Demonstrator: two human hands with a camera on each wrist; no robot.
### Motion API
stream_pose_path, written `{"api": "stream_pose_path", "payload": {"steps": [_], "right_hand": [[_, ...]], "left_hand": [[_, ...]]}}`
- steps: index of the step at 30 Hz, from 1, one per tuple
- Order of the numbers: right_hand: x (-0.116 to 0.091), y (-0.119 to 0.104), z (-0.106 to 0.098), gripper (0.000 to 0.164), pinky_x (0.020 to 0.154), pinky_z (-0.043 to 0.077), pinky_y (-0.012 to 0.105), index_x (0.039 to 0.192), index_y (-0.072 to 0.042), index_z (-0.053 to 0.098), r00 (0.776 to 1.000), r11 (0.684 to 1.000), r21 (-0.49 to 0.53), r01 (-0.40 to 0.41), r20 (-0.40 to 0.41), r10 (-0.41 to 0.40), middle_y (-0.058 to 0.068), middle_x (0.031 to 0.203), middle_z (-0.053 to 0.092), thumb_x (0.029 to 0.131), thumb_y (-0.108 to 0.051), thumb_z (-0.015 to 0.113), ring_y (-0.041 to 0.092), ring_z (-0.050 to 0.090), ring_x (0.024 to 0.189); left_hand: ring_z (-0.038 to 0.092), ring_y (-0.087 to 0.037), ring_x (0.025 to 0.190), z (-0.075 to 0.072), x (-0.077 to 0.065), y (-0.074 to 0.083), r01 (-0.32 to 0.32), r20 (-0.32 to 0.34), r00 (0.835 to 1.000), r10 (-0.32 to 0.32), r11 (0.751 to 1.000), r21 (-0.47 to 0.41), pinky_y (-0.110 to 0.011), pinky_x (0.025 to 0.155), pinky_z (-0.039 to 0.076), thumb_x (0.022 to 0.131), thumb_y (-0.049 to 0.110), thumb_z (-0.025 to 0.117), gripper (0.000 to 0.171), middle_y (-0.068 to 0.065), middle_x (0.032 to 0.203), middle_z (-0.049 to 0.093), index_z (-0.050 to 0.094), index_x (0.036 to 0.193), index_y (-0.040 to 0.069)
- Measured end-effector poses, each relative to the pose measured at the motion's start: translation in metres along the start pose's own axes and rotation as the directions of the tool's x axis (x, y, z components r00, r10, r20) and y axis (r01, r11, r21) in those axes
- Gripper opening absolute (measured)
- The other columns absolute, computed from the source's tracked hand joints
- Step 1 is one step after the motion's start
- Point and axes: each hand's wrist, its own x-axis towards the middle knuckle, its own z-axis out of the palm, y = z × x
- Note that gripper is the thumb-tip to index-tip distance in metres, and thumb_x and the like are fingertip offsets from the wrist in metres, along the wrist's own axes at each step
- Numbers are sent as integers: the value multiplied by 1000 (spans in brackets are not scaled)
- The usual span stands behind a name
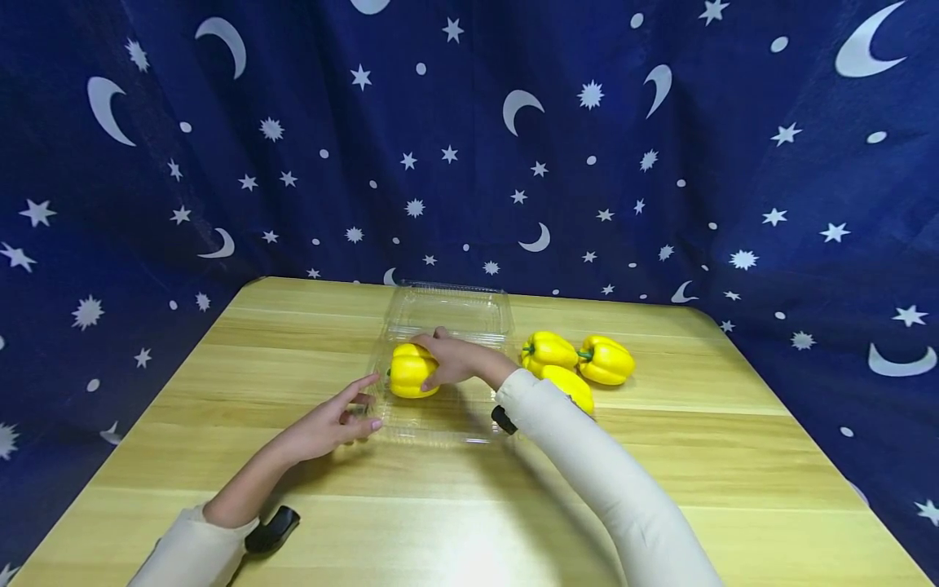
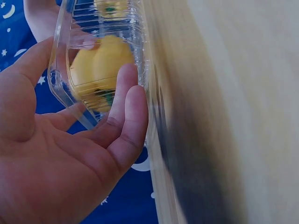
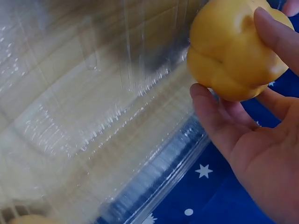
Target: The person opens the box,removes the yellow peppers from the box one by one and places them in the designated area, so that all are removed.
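My right hand [image 1: 456, 361] grips a yellow bell pepper [image 1: 411, 371] with thumb and fingers around its blunt end. The pepper lies on its side over the left part of a clear plastic clamshell box [image 1: 455, 420], its green stem toward the left. In the right wrist view the pepper's lobed bottom [image 3: 229, 60] shows between thumb and fingers. My left hand [image 1: 326, 424] is at the box's left side, fingers loosely bent and spread, fingertips right at the wall. Through that clear wall the pepper [image 2: 100, 70] shows in the left wrist view.
Three more yellow bell peppers sit right of the box: one behind [image 1: 550, 350], one farther right [image 1: 606, 360], and one in front [image 1: 570, 387], partly covered by the right sleeve. The box's raised lid [image 1: 451, 310] leans back toward the blue star-patterned curtain [image 1: 469, 163]. Everything rests on a wooden table [image 1: 411, 522].
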Motion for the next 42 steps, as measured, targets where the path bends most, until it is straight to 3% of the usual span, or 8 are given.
{"api": "stream_pose_path", "payload": {"steps": [13, 29, 42], "right_hand": [[-25, 11, -14, 76, 93, 40, 41, 142, -11, 30, 995, 996, 45, 71, -78, -68, 15, 119, 40, 78, -21, 72, 23, 45, 103], [-59, 21, -21, 79, 86, 43, 37, 141, -17, 33, 987, 990, 113, 82, -149, -65, 11, 113, 41, 74, -18, 75, 22, 46, 97], [-89, 48, -19, 78, 94, 43, 40, 138, -16, 39, 974, 948, 304, 90, -224, -20, 10, 111, 39, 70, -10, 77, 24, 45, 104]], "left_hand": [[59, -23, 87, 1, 0, 1, -2, 2, 1000, 2, 1000, -1, -35, 65, 46, 89, 33, 58, 75, -28, 137, 34, 14, 146, 14], [59, -22, 88, 2, -3, 2, -17, -2, 1000, 17, 1000, 10, -35, 66, 46, 89, 32, 58, 75, -29, 137, 33, 13, 146, 15], [60, -24, 91, 4, -4, 4, -22, -3, 1000, 22, 1000, 4, -35, 66, 46, 89, 31, 58, 75, -29, 138, 32, 12, 146, 15]]}}
